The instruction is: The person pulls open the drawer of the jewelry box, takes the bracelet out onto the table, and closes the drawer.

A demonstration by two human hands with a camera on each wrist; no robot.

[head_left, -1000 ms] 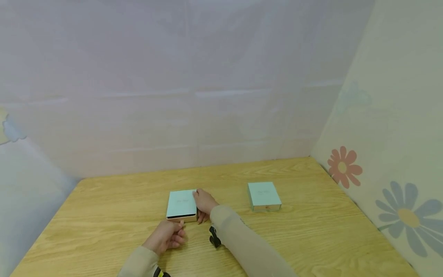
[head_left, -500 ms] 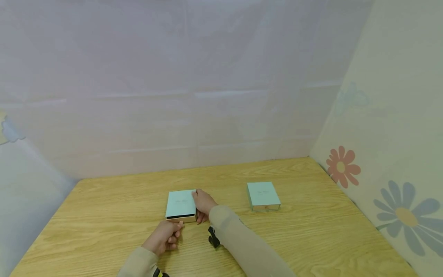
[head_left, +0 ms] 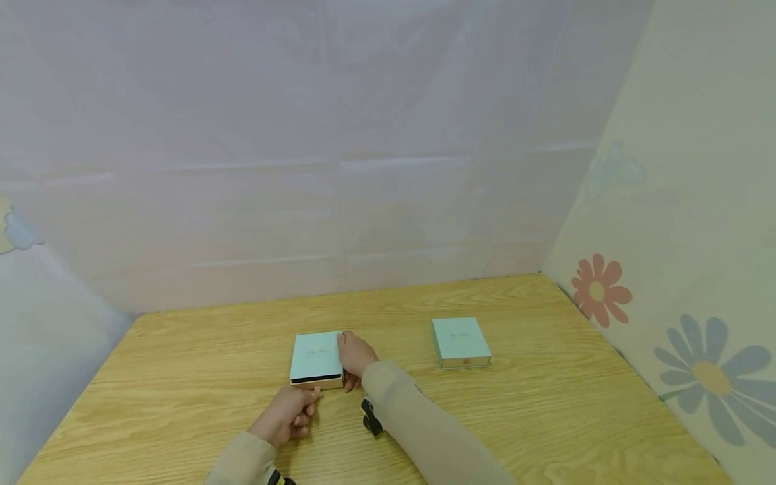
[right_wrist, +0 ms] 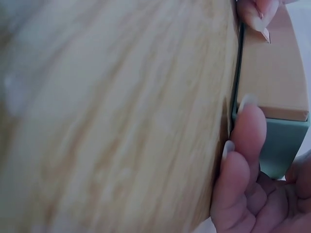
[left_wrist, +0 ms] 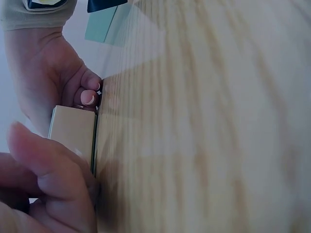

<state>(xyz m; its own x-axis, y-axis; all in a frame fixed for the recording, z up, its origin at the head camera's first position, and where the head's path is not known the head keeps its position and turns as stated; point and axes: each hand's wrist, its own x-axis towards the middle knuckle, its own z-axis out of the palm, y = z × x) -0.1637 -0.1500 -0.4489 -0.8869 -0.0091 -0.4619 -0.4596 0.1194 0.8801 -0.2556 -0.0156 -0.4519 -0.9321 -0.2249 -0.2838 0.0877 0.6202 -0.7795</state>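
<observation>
A mint-green drawer box [head_left: 316,356] lies flat on the table, its peach drawer front [right_wrist: 277,73] slid slightly out. In the head view, a dark strip shows between the lid's edge and that front. My left hand [head_left: 285,413] pinches the small ribbon pull tab [right_wrist: 266,35] at the drawer's front. On the box's right side, my right hand [head_left: 356,356] holds it, thumb at the top edge and fingers low along the side wall. Much of the drawer front is hidden by the left fingers in the left wrist view.
A second mint-green drawer box [head_left: 462,342], its drawer pushed in, sits to the right on the wooden table [head_left: 533,411]. A pale curtain-like wall [head_left: 339,202] stands behind the table, and a flower-patterned wall [head_left: 697,269] borders its right side.
Both hands stay on the left box with almost no movement. The whole scene shifts very slightly left in the head view.
</observation>
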